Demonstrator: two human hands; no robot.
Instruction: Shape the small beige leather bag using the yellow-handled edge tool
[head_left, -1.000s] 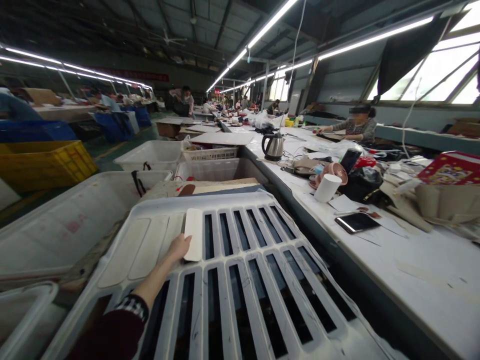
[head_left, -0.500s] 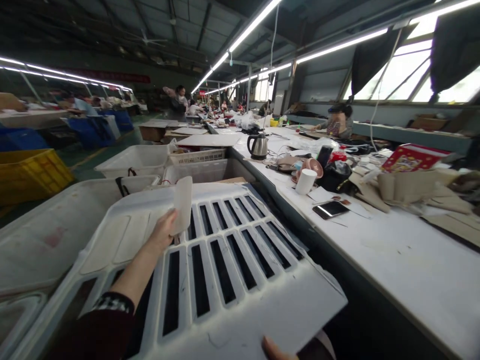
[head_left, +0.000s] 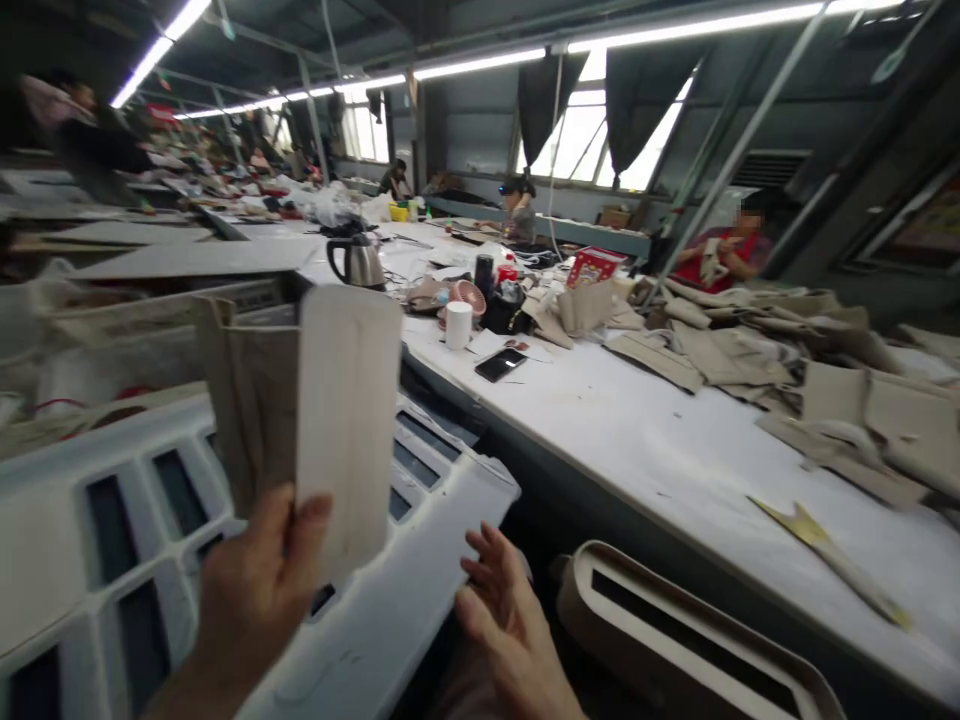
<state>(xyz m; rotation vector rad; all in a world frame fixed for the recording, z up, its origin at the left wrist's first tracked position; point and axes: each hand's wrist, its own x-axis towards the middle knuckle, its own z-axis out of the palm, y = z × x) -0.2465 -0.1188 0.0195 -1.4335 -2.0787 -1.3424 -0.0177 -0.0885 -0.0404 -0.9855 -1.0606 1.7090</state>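
A dark gap lies between the table's [head_left: 570, 425] near edge and the slotted rack's [head_left: 352, 645] right edge. Over the rack, the pale panel [head_left: 349, 430] points upward, long axis near vertical, a brown piece [head_left: 259, 400] behind it. Your left grip [head_left: 259, 590] pinches the panel's lower left edge; most of it stands above that grip. Your right grip [head_left: 510, 620] is loosely curled, holding nothing, near the rack's right corner.

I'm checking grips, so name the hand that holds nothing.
The right hand, near the right edge of the slotted white frame: it is open and empty, whereas the left hand grips an upright pale panel.
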